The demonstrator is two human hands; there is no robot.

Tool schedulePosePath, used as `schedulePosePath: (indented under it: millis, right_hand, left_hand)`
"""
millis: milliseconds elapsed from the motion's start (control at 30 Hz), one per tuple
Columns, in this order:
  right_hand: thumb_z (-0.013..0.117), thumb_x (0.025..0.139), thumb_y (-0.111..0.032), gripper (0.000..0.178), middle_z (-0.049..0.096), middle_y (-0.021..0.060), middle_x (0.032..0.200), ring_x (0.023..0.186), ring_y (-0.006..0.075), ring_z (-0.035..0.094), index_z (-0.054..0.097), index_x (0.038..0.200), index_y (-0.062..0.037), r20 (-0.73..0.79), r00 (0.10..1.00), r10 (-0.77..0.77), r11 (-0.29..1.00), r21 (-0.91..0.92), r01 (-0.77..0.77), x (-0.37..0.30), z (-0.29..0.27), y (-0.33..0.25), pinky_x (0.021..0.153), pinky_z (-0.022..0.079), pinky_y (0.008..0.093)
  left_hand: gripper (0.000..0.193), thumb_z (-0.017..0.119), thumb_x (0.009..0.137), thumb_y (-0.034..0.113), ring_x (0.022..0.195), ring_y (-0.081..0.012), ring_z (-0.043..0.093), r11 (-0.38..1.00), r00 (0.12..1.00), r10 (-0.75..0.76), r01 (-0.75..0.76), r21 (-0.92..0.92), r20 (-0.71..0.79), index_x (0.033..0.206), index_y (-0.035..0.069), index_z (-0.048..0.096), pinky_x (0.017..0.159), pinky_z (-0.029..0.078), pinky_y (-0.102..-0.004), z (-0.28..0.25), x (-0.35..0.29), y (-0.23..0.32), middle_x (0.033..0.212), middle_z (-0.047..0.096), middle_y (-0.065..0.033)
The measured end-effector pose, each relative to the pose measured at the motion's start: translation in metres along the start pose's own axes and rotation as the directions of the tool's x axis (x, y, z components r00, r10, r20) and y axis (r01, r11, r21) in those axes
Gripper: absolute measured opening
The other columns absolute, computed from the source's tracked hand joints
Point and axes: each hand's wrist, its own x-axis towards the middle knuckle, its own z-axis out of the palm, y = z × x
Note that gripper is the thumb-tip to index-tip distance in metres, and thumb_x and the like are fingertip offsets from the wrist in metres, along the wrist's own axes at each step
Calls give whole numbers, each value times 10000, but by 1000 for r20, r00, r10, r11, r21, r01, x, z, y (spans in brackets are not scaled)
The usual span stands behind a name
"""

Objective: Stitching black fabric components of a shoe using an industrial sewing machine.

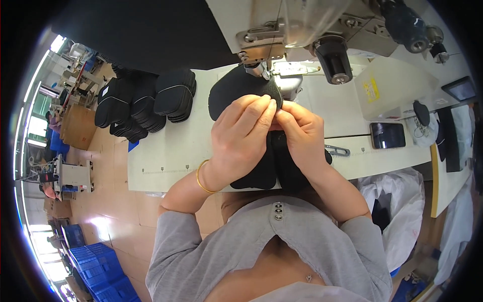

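Note:
A black rounded fabric piece (229, 93) lies on the white sewing table under the needle area of a sewing machine (261, 68). My left hand (241, 133), with a gold bangle at its wrist, is closed with fingertips pinched at the piece's near right edge. Right beside it, my right hand (304, 133) pinches at the same edge, thumb and forefinger together. The two sets of fingertips nearly meet and hide the exact spot they grip. Below my hands, more black padded pieces (256, 173) rest at the table's front edge, partly covered by my wrists.
Tied stacks of black pieces (175, 95) stand on the table's left. To the right are a grey slim hand tool (337, 150), a phone (387, 135) and a machine housing (397, 85). A white plastic bag (402, 211) hangs lower right; blue crates (100, 269) stand on the floor.

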Motion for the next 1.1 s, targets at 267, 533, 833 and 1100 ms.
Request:
schedulePosePath:
  millis: [267,533,833,1100]
  right_hand:
    - [523,993,-78,194,676,46,853,797,78,638,650,960,65,20,1000,5,1000,23,-6,3,1,-3,730,533,226]
    - [512,1002,-70,189,685,60,927,843,94,653,653,1007,56,26,1000,7,993,121,-11,5,6,2,761,558,243]
    - [451,992,-24,401,588,149,1296,1182,185,585,455,1379,82,128,991,40,962,264,-73,2,23,5,1033,493,364]
    - [400,958,47,452,551,132,1362,1265,169,529,430,1408,54,142,990,19,943,327,-65,4,31,4,1042,448,336]
  left_hand:
    - [341,679,616,-10,893,-250,659,999,1000,7,-7,37,10,953,-57,702,732,571,-341,1,3,-3,971,666,-101]
    - [337,687,612,6,887,-249,670,999,999,47,-47,21,23,946,-36,708,708,574,-327,1,6,-17,970,680,-88]
    - [311,681,638,39,882,-237,675,986,983,160,-156,-62,85,943,-15,701,690,576,-322,-9,15,-49,976,688,-78]
    - [317,699,643,65,881,-225,680,983,980,183,-180,-38,75,953,1,695,697,574,-315,-5,17,-55,962,692,-62]
